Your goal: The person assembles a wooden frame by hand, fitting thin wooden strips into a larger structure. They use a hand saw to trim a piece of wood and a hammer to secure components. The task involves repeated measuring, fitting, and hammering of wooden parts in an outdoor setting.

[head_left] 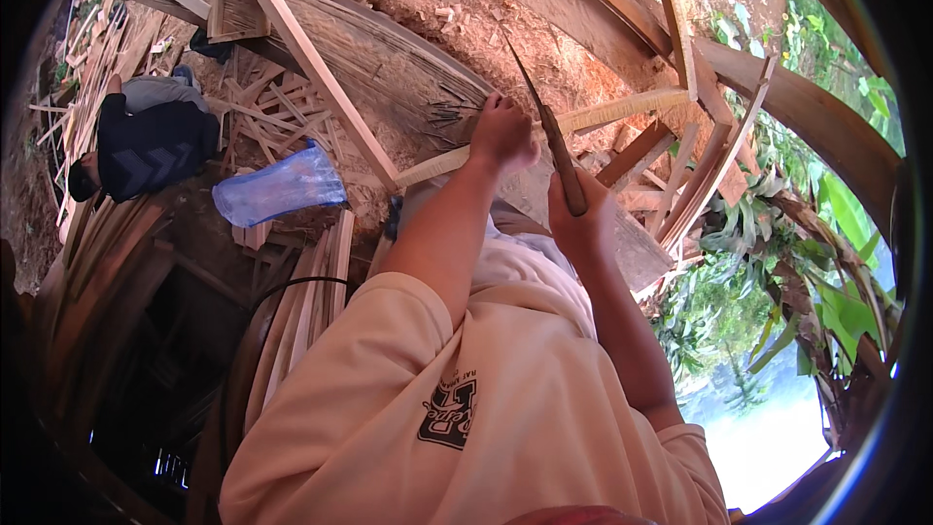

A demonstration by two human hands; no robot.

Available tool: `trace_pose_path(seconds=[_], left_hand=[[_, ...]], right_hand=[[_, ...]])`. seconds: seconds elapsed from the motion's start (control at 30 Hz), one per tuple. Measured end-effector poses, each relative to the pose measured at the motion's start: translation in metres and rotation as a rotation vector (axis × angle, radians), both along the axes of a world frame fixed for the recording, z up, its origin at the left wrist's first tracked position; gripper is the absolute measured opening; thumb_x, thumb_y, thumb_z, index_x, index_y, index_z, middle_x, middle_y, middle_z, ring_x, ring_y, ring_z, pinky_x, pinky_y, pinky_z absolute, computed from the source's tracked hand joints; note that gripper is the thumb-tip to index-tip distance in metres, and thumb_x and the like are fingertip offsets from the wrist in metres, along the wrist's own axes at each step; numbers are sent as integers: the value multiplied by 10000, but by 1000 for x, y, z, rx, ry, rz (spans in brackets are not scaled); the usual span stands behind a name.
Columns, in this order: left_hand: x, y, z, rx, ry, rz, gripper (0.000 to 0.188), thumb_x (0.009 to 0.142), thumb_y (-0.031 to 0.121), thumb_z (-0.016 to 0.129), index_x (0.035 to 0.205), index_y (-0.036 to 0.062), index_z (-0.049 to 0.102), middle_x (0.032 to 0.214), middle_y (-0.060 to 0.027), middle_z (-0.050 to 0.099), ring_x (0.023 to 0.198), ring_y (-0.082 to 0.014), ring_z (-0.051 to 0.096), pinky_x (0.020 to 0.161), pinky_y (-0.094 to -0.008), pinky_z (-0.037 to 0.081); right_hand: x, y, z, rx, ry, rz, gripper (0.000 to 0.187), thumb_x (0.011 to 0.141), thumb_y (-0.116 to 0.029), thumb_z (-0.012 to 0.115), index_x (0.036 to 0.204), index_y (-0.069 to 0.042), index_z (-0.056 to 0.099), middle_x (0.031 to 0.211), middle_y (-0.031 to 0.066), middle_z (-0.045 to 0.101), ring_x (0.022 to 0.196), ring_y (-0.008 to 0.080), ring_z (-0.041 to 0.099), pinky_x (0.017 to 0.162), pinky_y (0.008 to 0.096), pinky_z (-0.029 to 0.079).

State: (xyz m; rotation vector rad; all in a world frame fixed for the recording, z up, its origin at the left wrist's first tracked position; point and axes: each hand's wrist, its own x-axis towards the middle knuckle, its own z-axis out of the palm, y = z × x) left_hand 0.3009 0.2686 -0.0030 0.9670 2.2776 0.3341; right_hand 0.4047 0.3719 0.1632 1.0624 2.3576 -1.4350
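Observation:
My right hand [583, 209] is closed round the brown wooden handle of a long tool with a narrow dark blade [533, 87]. The blade points up and away, seen edge-on, so its exact kind is unclear. Farther forward, my left hand [503, 136] is closed, fingers curled, over a pale wooden slat [612, 112] that runs crosswise in front of me. Whatever those fingers pinch is too small or hidden to make out. Loose dark nails [449, 109] lie just left of that hand on a weathered thick plank [379, 63].
Another pale slat [316, 68] slants across the plank, near a small wooden box [238, 8]. A blue translucent plastic bag [282, 187] lies left. Beyond it a person in a dark shirt [155, 146] bends among wood scraps. Upright timber pieces [714, 160] stand right, beside green plants [846, 224].

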Motion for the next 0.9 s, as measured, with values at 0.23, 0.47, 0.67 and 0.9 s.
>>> trace_pose_path(seconds=[0.23,0.47,0.67,0.9], left_hand=[[4,0,-8,48,34,72,247,741,251,677,825,36,764,934,-131,741,1081,-254,654,1096,-391,373],[2,2,2,-97,-31,-5,281,785,301,645,850,69,789,1016,-118,755,1142,-233,643,1141,-386,340],[4,4,-1,-90,-35,65,237,788,258,639,812,63,773,959,-153,745,1122,-259,655,1179,-402,325],[5,2,-3,-37,-19,62,213,822,234,625,769,77,759,919,-144,738,1107,-265,654,1191,-431,308]], right_hand=[[14,2,-13,20,50,18,303,953,-112,675,712,-8,524,543,127,455,474,165,421,484,374,364],[52,-1,-5,1,52,-18,266,962,-112,679,744,-12,562,562,117,483,493,152,426,495,361,368],[125,5,89,34,-142,-32,261,948,-122,691,750,-4,568,558,108,511,490,169,495,509,363,393],[134,1,163,67,-236,-3,235,919,-101,707,749,-13,571,568,121,533,473,170,497,492,369,399]])
